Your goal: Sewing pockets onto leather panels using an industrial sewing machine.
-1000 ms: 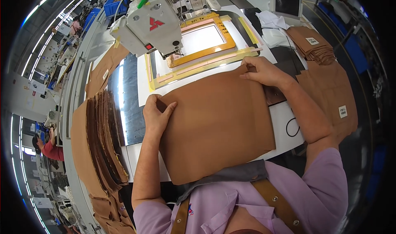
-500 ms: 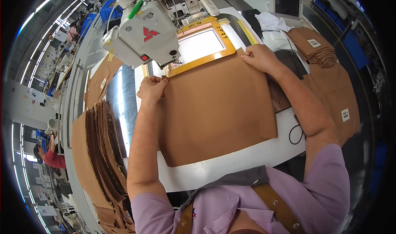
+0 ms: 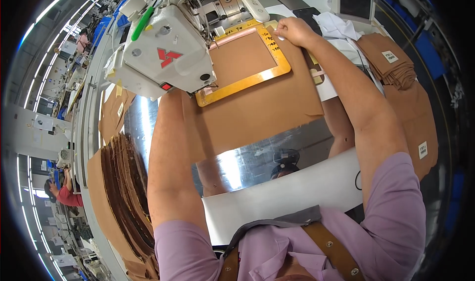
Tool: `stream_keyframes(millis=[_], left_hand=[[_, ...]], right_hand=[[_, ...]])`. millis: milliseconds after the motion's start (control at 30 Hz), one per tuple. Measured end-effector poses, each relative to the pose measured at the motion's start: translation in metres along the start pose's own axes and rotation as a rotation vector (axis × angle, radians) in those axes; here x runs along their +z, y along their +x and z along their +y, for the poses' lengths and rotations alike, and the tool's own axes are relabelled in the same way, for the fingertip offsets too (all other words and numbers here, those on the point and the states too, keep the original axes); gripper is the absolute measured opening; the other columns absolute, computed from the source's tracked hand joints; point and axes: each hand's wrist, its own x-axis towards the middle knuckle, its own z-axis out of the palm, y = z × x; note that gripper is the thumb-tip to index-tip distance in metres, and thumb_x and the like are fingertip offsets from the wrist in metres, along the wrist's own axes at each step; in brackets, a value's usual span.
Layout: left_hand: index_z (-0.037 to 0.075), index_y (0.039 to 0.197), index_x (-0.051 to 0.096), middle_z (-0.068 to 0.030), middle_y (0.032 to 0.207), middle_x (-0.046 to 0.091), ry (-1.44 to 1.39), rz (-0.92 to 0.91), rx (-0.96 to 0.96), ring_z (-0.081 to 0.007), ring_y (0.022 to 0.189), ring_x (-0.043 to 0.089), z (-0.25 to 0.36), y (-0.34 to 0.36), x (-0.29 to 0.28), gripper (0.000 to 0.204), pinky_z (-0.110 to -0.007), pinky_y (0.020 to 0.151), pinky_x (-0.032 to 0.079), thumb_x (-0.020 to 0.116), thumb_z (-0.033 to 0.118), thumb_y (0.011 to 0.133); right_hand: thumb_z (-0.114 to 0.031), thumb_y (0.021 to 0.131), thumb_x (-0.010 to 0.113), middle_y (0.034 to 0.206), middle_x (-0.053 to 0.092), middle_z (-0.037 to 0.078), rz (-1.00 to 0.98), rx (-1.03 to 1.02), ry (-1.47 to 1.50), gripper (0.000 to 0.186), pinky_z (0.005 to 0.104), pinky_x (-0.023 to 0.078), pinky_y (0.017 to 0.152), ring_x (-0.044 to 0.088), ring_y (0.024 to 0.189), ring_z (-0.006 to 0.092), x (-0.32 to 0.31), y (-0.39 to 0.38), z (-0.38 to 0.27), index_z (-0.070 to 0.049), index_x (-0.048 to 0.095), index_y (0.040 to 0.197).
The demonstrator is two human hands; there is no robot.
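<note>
Brown fabric stack (image 3: 113,197) far left; blue bin (image 3: 120,16) beyond, can't see contents. Left hand hidden by sewing-machine head (image 3: 151,55), grip can't tell. Brown fabric panel (image 3: 257,115) lies under yellow frame (image 3: 247,85), right hand (image 3: 295,32) pinching its far-right edge.

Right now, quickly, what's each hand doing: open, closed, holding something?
Left hand: hidden behind the white machine head; cannot be told.
Right hand: fingers bent at the brown cloth's far right corner; firm grip cannot be told.

Bright ceiling strips (image 3: 55,1) at left, glare on metal plate (image 3: 229,170) — dark, curved edges
</note>
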Motion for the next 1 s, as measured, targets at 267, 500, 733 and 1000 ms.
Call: stream_keyframes(millis=[267, 500, 733, 1000], left_hand=[[-0.002, 0.106, 0.07, -0.0188, 0.106, 0.074, -0.34, 0.035, 0.285, -0.0323, 0.102, 0.07, -0.022, -0.022, -0.003, 0.022, -0.039, 0.088, 0.053, 0.064, 0.015, 0.094], [-0.002, 0.147, 0.052, -0.0208, 0.157, 0.049, -0.2, -0.114, 0.6, -0.0341, 0.149, 0.043, -0.066, -0.134, -0.051, 0.061, -0.052, 0.12, 0.031, 0.064, 0.036, 0.101], [0.001, 0.161, 0.035, -0.0165, 0.168, 0.034, -0.005, -0.236, 0.522, -0.0312, 0.159, 0.026, -0.071, -0.18, -0.053, 0.082, -0.054, 0.128, 0.014, 0.04, 0.061, 0.106], [0.0, 0.159, 0.039, -0.0171, 0.167, 0.036, 0.025, -0.241, 0.433, -0.0295, 0.158, 0.028, -0.054, -0.163, -0.044, 0.077, -0.055, 0.128, 0.011, 0.029, 0.058, 0.11]], right_hand=[[-0.034, 0.096, 0.072, 0.097, 0.078, 0.007, 0.072, -0.218, 0.213, 0.027, 0.0343, 0.055, 0.083, 0.073, 0.091, 0.0212, -0.029, -0.023, -0.009, -0.009, 0.076, 0.107], [-0.049, 0.099, 0.065, 0.126, 0.071, 0.012, -0.119, -0.528, -0.196, 0.048, 0.049, 0.038, 0.115, 0.064, 0.12, 0.0304, -0.057, -0.157, -0.051, -0.008, 0.07, 0.124], [-0.052, 0.106, 0.05, 0.157, 0.052, 0.012, -0.173, -0.257, -0.44, 0.066, 0.0549, 0.023, 0.127, 0.045, 0.147, 0.0275, -0.06, -0.195, -0.028, -0.003, 0.052, 0.15], [-0.05, 0.108, 0.046, 0.163, 0.046, 0.01, -0.191, -0.16, -0.437, 0.062, 0.0558, 0.021, 0.128, 0.034, 0.155, 0.0256, -0.049, -0.147, -0.015, -0.005, 0.051, 0.152]])
